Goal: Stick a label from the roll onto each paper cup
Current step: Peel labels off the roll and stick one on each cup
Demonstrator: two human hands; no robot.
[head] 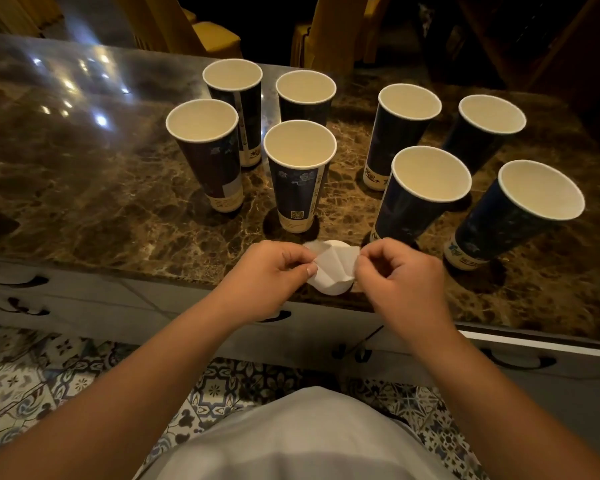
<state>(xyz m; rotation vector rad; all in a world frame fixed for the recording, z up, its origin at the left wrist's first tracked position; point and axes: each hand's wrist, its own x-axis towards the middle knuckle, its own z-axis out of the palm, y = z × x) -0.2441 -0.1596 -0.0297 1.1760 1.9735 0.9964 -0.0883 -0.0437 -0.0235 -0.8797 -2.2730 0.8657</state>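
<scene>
Several tall dark-blue paper cups stand upright and empty on the brown marble table [84,188], in a left group and a right group. The nearest cup [298,181] stands just beyond my hands. A white label roll [333,271] sits near the table's front edge between my hands. My left hand [274,275] pinches its left side and a loose white strip. From the right, my right hand [399,271] pinches the roll's edge with curled fingers. One left cup [210,157] shows a pale patch low on its side.
Yellow chairs [215,36] stand beyond the table's far edge. White drawer fronts with dark handles [14,303] run below the near edge. Patterned floor tiles [25,382] lie underneath. Bare marble stretches to the left of the cups.
</scene>
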